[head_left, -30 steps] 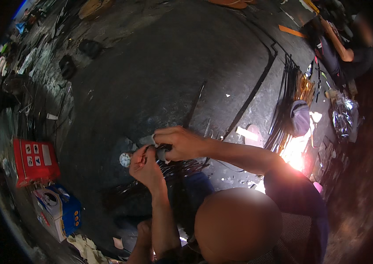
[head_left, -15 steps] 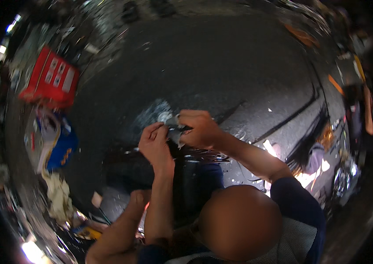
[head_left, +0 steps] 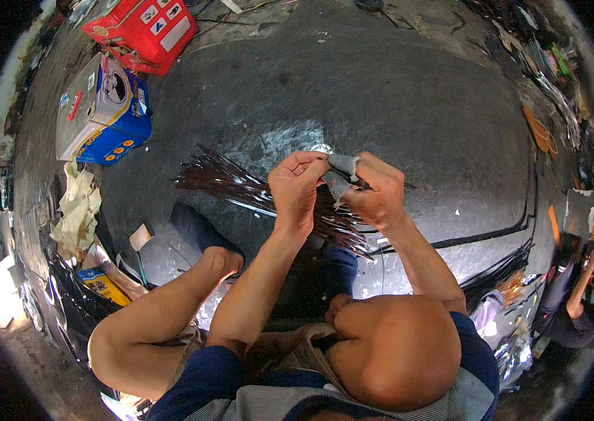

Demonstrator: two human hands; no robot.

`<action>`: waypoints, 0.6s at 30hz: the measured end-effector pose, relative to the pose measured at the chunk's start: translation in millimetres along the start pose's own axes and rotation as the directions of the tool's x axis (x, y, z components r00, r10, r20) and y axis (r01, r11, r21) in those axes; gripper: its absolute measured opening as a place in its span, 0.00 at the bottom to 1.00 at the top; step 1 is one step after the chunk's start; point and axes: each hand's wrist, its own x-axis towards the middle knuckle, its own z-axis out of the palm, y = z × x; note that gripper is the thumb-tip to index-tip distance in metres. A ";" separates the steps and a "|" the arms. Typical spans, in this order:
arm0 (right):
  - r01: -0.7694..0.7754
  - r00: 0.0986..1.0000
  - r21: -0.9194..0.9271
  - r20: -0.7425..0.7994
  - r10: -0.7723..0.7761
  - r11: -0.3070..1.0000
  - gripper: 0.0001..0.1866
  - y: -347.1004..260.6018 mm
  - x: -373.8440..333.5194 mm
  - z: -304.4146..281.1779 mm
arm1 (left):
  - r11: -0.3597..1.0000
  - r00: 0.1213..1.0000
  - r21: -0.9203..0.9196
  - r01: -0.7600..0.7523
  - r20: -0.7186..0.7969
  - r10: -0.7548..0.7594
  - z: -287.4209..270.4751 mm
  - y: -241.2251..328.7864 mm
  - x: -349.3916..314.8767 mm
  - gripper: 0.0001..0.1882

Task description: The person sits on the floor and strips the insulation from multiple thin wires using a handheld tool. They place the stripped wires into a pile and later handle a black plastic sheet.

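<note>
My left hand (head_left: 294, 188) pinches one end of a grey strip of worn cloth (head_left: 342, 163), thumb pressed against the bent fingers. Closed round the other side of the strip is my right hand (head_left: 380, 191), its fingers curled toward the palm. Part of the cloth hangs between the two hands. A dark piece shows beside the cloth at the right fingers, but I cannot make out what it is. Beneath my hands, a bundle of thin, glossy dark-brown strips (head_left: 223, 181) lies on the dark floor, partly hidden by my hands and forearms.
Boxes, one blue and white (head_left: 108, 116) and one red (head_left: 153, 35), stand at the far left. Below them lie crumpled pale cloth (head_left: 76, 210) and a yellow-blue packet (head_left: 103, 284). Dark strips (head_left: 500, 270) and an orange-brown sandal (head_left: 537, 130) lie right; another person (head_left: 577, 309) sits there.
The view has shifted and is sharper; my hands appear farther right and more of the brown bundle shows. Both hands still hold the grey cloth.
</note>
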 end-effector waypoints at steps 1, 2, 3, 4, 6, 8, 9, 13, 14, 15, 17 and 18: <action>-0.041 0.999 0.042 -0.012 0.042 0.998 0.13 -0.6 0.2 -0.9 | 1.000 1.000 0.001 0.001 -0.003 -0.001 0.4 -0.7 0.2 0.05; -0.083 0.996 0.084 -0.023 0.086 0.993 0.13 -1.4 0.4 -1.7 | 1.000 0.999 -0.018 0.011 0.033 -0.010 0.2 -1.2 -0.1 0.06; -0.076 0.995 0.093 -0.064 0.082 0.993 0.13 -4.3 4.1 -2.4 | 0.996 0.996 -0.091 0.021 0.086 -0.013 -0.5 0.1 -0.7 0.06; -0.070 0.991 0.101 -0.105 0.080 0.992 0.13 -7.7 8.4 -2.4 | 0.986 0.990 -0.162 0.035 0.139 -0.012 -1.8 0.6 -1.0 0.06; -0.024 0.996 0.047 -0.085 0.028 0.999 0.15 -5.3 9.3 -5.9 | 0.964 0.980 -0.256 0.070 0.197 -0.019 -4.2 -0.9 -0.7 0.06; 0.001 0.998 0.068 -0.068 0.003 0.998 0.14 -5.2 8.6 -7.0 | 0.947 0.978 -0.305 0.103 0.206 -0.040 -6.7 -3.9 -0.1 0.07; 0.013 0.998 0.076 -0.059 -0.009 0.997 0.13 -5.9 8.9 -9.5 | 0.948 0.973 -0.302 0.099 0.228 -0.029 -6.2 -4.7 -0.1 0.07; 0.079 0.994 0.046 -0.075 -0.076 0.996 0.08 -7.8 11.7 -17.7 | 0.980 0.963 -0.200 0.004 0.263 0.050 -11.3 -3.0 5.3 0.05; 0.037 0.998 0.065 -0.050 -0.034 0.997 0.08 -8.2 9.9 -19.6 | 0.988 0.962 -0.150 -0.041 0.261 0.079 -13.9 -1.3 7.9 0.05; -0.005 1.000 0.082 -0.026 0.008 0.997 0.08 -8.1 8.2 -21.5 | 0.987 0.956 -0.153 -0.054 0.277 0.095 -13.1 4.2 8.8 0.05; 0.022 0.999 0.099 -0.036 -0.019 0.995 0.08 -8.6 7.3 -27.0 | 0.983 0.944 -0.161 -0.082 0.304 0.128 -11.3 16.5 9.9 0.05; 0.043 0.998 0.115 -0.045 -0.038 0.992 0.08 -10.6 8.9 -28.3 | 0.973 0.934 -0.198 -0.121 0.308 0.179 -13.9 23.6 12.1 0.05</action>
